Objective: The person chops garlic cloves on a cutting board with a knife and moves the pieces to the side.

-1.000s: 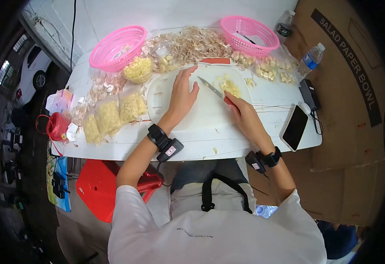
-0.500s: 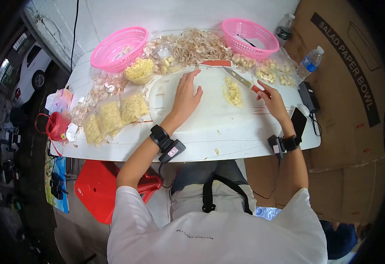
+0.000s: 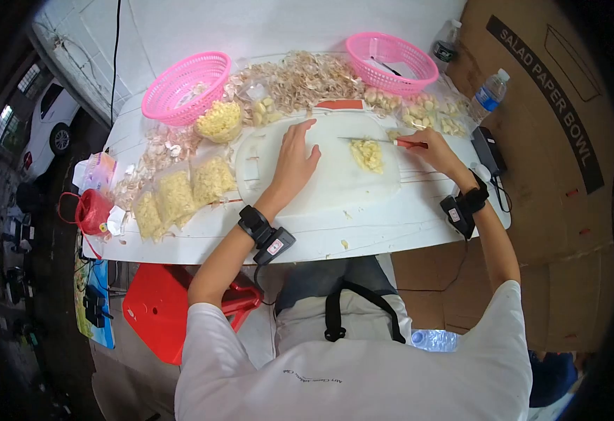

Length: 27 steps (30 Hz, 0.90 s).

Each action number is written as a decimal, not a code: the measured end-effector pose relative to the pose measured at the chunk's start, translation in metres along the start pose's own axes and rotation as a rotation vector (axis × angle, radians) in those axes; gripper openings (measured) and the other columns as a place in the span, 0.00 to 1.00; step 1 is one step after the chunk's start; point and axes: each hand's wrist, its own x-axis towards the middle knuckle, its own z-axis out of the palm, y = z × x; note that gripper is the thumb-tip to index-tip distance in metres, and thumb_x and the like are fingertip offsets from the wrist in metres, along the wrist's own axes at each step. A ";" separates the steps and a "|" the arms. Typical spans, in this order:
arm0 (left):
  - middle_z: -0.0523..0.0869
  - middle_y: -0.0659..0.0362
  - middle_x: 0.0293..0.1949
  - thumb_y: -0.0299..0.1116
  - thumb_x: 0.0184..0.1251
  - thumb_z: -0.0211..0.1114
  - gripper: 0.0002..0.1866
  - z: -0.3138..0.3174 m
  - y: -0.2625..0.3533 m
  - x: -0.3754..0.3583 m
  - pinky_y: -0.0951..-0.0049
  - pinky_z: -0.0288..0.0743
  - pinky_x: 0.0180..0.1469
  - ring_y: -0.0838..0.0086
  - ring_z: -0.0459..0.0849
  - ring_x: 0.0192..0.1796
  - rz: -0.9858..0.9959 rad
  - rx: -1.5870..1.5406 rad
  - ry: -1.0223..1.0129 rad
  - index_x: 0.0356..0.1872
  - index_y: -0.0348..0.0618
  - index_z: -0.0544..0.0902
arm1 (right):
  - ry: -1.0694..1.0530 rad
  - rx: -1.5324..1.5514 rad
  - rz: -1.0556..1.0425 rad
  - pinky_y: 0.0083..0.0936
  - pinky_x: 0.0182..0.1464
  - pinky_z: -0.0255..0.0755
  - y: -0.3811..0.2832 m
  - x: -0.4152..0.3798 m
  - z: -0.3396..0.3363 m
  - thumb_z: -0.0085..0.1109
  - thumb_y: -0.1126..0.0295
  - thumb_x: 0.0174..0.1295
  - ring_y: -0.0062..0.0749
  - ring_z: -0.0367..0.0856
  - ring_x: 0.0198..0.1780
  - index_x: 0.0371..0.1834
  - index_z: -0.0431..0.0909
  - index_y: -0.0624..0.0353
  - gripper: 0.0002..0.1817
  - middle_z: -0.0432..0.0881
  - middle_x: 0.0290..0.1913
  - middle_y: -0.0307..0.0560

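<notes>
White table (image 3: 363, 231) across the middle, littered at the far edge with papery garlic skins (image 3: 307, 74). Brown cardboard boxes (image 3: 552, 161) stacked along the right. White cutting board (image 3: 321, 186) centred on the table. Two pink baskets, one far left (image 3: 180, 77), one far right (image 3: 391, 59). Red stool (image 3: 159, 309) under the near left edge. Three clear bags of chopped garlic (image 3: 177, 193) just left of the board, a heaped bowl of the same (image 3: 219, 121) beyond them. Two water bottles (image 3: 489, 91) near the boxes; dark phone (image 3: 486, 151) by the right wrist. Left hand (image 3: 294, 163) flat on the board, fingers spread wide and pressing down, gripping nothing. Right hand (image 3: 434, 151) at the board's right edge, fingers curled tight round the red handle of a knife (image 3: 384, 141), blade lying level and pointing left, tip above the pile. Small pile of chopped garlic (image 3: 367, 154) on the board between the two hands, just below the blade, well apart from the left fingers.
</notes>
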 end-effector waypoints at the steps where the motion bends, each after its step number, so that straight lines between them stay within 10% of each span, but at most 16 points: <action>1: 0.75 0.44 0.57 0.20 0.61 0.63 0.28 0.000 0.001 0.000 0.57 0.66 0.67 0.50 0.72 0.64 -0.011 -0.001 -0.008 0.65 0.38 0.69 | -0.035 0.014 0.005 0.24 0.47 0.77 -0.001 -0.002 -0.003 0.60 0.82 0.61 0.30 0.85 0.40 0.53 0.84 0.63 0.17 0.89 0.42 0.55; 11: 0.75 0.44 0.57 0.20 0.62 0.62 0.28 0.002 -0.002 0.000 0.57 0.66 0.67 0.50 0.73 0.63 0.000 -0.019 -0.014 0.65 0.38 0.69 | 0.177 0.116 -0.028 0.22 0.51 0.76 0.010 -0.006 0.011 0.60 0.81 0.64 0.28 0.85 0.46 0.59 0.80 0.65 0.19 0.88 0.49 0.51; 20: 0.77 0.45 0.56 0.22 0.61 0.63 0.28 0.003 -0.007 0.000 0.56 0.66 0.65 0.51 0.74 0.62 0.017 -0.008 0.010 0.64 0.39 0.70 | 0.134 -0.079 0.022 0.31 0.45 0.75 -0.005 -0.034 0.015 0.57 0.80 0.62 0.46 0.86 0.40 0.54 0.83 0.62 0.16 0.84 0.44 0.65; 27: 0.77 0.46 0.56 0.22 0.61 0.63 0.27 0.002 -0.008 0.001 0.55 0.67 0.64 0.51 0.74 0.62 0.023 0.029 0.023 0.64 0.41 0.71 | 0.198 0.127 0.082 0.27 0.52 0.70 -0.010 -0.066 0.008 0.60 0.81 0.62 0.36 0.77 0.44 0.55 0.83 0.60 0.18 0.84 0.41 0.51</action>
